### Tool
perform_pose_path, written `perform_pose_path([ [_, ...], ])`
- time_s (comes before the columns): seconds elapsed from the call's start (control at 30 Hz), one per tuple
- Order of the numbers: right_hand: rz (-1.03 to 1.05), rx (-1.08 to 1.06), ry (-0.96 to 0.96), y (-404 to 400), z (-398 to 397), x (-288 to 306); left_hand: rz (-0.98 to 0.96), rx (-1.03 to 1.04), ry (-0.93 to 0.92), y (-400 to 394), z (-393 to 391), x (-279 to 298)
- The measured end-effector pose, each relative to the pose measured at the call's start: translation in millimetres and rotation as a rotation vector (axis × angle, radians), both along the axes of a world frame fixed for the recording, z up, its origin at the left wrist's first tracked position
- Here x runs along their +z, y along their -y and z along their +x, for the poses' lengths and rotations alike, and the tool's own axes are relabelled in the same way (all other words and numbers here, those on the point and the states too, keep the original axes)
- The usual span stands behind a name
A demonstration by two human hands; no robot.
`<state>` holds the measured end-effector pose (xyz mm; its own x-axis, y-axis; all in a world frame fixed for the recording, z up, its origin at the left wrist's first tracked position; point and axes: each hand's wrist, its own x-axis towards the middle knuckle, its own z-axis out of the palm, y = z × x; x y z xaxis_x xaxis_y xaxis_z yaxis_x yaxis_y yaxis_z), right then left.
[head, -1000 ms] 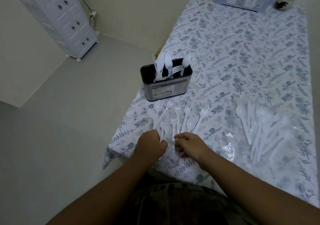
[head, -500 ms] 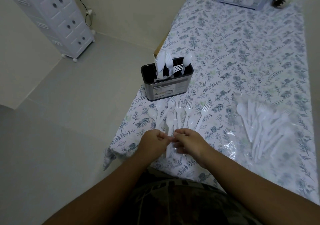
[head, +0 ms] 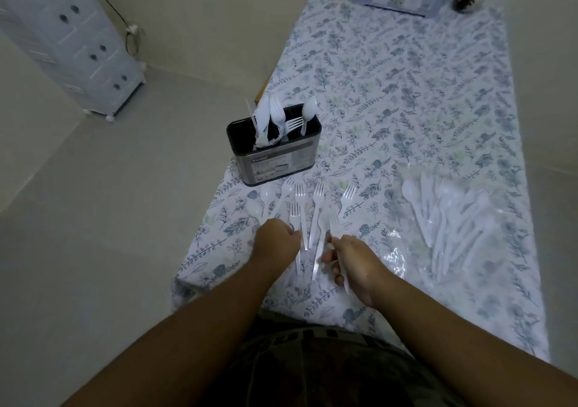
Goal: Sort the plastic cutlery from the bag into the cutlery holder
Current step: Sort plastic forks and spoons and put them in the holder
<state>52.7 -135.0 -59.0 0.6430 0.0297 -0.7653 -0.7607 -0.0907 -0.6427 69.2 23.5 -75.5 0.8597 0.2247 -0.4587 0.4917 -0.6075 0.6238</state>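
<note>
1. We see a table [head: 406, 93] under a flowered cloth.
2. The cutlery holder [head: 275, 156] stands near its left edge, with white forks and spoons upright inside.
3. A clear bag [head: 463, 228] of cutlery lies to the right, well apart from both hands.
4. Loose forks [head: 317, 193] lie just in front of the holder.
5. Our right hand [head: 353, 262] pinches one fork [head: 334, 222] by its handle, fingers closed around it.
6. Our left hand [head: 276, 240] is curled on the handles of the loose forks; we cannot tell whether it grips any.
</note>
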Motion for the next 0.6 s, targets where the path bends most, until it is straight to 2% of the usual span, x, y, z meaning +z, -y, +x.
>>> perform_pose_path([
  [0.13,0.056,-0.013,-0.04,7.3,-2.6,2.3,-0.061,0.061,-0.02,-1.9,-0.2,-4.0],
  [0.27,0.144,-0.062,-0.029,6.3,1.0,2.8,-0.366,0.216,-0.032,-2.3,-10.8,11.8],
  [0.37,0.164,-0.017,-0.012,3.1,2.7,4.9,-0.483,0.178,-0.063,6.6,-17.9,20.7],
  [0.47,0.226,0.004,-0.026,2.5,3.2,7.2,-0.373,0.006,0.015,15.8,-18.8,19.5],
  [0.53,0.197,0.041,-0.029,5.4,3.2,6.7,-0.174,-0.242,0.125,18.2,-14.5,15.9],
  [0.6,0.143,0.055,-0.006,10.2,3.6,3.9,-0.072,-0.429,0.17,20.5,-8.3,15.5],
])
